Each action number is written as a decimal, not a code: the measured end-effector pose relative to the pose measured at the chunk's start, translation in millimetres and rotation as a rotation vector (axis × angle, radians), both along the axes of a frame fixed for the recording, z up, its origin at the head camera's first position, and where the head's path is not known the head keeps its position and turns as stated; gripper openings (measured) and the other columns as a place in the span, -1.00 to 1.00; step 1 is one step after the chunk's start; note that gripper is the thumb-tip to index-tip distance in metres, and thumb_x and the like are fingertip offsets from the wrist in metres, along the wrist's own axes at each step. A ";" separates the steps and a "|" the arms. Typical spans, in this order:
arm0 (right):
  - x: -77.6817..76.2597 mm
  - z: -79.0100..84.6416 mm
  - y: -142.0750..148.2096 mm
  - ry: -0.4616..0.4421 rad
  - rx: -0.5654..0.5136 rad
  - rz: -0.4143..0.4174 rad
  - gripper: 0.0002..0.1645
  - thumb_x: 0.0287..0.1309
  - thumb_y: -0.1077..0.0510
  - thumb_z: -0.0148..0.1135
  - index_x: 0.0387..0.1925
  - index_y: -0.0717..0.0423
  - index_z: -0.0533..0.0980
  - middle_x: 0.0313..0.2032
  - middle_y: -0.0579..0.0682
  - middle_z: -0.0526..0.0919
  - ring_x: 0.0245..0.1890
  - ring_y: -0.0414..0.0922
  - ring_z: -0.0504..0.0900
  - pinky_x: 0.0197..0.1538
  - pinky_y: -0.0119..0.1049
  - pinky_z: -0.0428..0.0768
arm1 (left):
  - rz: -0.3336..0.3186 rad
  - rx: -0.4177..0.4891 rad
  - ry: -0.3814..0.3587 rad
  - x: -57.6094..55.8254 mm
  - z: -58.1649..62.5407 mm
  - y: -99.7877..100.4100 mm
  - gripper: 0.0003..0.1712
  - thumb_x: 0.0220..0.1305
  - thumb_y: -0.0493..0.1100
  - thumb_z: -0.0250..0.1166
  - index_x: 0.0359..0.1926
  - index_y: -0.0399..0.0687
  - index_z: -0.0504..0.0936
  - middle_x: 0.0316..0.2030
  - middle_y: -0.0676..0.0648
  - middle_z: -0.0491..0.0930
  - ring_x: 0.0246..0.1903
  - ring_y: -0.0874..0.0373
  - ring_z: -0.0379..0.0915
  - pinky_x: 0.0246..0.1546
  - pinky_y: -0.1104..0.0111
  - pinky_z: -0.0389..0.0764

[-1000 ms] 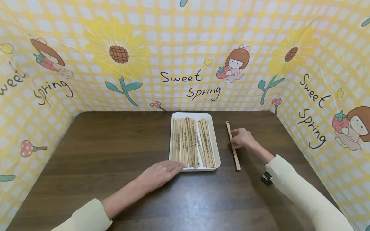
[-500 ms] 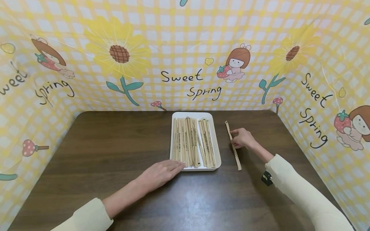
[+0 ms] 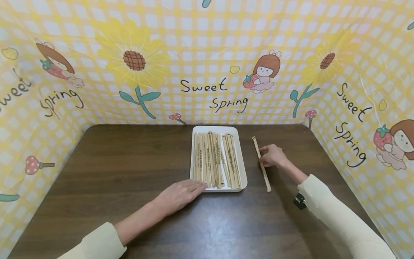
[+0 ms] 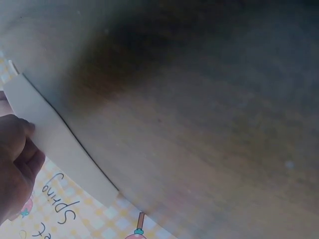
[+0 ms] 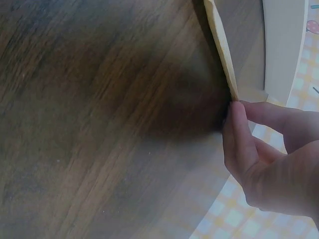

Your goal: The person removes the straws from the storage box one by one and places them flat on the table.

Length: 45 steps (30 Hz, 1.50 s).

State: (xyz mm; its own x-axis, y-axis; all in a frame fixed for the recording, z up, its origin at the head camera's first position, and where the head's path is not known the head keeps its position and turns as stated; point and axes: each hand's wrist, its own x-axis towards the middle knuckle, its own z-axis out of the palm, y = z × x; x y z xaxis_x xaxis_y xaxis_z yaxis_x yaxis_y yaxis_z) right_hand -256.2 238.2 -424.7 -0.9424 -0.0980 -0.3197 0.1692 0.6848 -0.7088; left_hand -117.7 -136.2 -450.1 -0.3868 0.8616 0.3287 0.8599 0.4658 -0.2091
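In the head view, a white tray [image 3: 238,158] holds several slim brown paper-wrapped straws [image 3: 207,158], printed with dark text and split into a wider and a narrower bunch. My left hand [image 3: 178,194] grips the tray's near left corner, its fingers lying over the rim; the left wrist view shows the hand at the tray's outer wall [image 4: 55,137]. To the right of the tray, my right hand [image 3: 273,155] pinches one more paper-wrapped straw [image 3: 265,176] near its middle. Thumb and fingertips meet on that straw [image 5: 221,45] in the right wrist view.
The dark wooden table [image 3: 129,158] extends around the tray. Behind it and along both sides stands a yellow checked cloth [image 3: 200,43] with flower and cartoon prints. A black device [image 3: 299,200] sits at my right wrist.
The pinched straw has shifted very slightly right and toward me along with my right hand. My left hand and the tray stay in place.
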 end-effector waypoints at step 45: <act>-1.4 62.1 -77.0 0.017 -0.089 0.158 -0.32 0.21 0.32 0.32 0.35 0.31 0.37 -0.29 0.28 0.67 -0.41 -0.03 0.73 -0.13 -0.07 0.71 | 0.000 0.003 0.009 0.1 0.0 -1.5 -0.48 0.18 -0.41 0.33 0.21 -0.33 0.55 0.12 -0.18 0.61 0.09 0.04 0.56 0.13 0.27 0.56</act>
